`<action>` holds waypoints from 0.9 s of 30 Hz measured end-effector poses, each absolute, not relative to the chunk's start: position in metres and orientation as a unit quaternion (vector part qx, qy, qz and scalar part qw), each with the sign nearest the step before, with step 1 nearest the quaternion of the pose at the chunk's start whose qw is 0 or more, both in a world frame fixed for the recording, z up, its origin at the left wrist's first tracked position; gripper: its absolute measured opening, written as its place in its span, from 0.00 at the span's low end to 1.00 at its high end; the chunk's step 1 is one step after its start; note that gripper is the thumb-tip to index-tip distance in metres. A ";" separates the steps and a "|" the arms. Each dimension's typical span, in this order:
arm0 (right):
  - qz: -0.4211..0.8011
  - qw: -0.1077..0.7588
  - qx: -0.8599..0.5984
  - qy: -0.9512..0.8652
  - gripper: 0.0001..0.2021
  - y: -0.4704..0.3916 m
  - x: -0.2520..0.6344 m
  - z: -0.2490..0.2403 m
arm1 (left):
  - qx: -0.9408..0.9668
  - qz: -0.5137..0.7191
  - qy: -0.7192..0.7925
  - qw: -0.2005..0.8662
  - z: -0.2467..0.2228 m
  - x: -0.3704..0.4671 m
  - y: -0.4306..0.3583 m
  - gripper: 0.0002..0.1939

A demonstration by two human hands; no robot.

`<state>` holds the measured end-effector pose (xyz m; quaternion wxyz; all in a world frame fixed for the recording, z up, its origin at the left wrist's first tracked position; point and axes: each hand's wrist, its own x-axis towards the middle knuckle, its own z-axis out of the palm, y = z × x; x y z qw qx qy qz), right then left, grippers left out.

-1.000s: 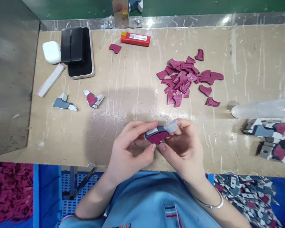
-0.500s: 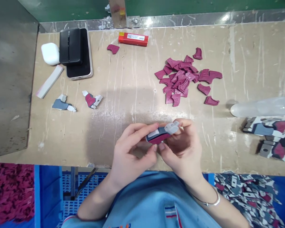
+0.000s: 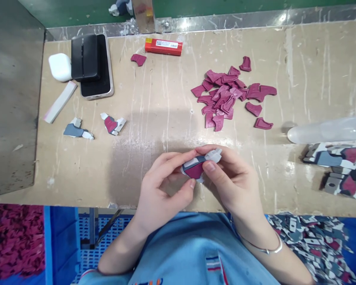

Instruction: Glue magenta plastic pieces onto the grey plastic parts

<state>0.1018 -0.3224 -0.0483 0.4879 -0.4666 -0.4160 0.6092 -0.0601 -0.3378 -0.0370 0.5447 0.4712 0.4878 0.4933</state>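
At the far left of the table (image 3: 154, 130) lie a white case (image 3: 59, 66), a phone (image 3: 95, 67) and two small patches (image 3: 77, 130). Near the front edge, the left hand (image 3: 163, 190) and right hand (image 3: 234, 180) both pinch one grey, white and maroon patch (image 3: 197, 166) between fingertips. Beyond them sits a pile of maroon pieces (image 3: 228, 97), and stacked patches (image 3: 338, 168) lie at the right.

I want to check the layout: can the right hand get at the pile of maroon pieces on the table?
Probably yes. The pile of maroon pieces lies on bare table beyond the right hand with nothing between, but that hand's fingers now grip the small assembled piece.
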 end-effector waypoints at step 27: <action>0.492 0.513 -0.452 -0.538 0.14 -0.328 0.104 -0.051 | 0.399 0.582 0.480 0.521 -0.035 -0.052 -0.333 0.21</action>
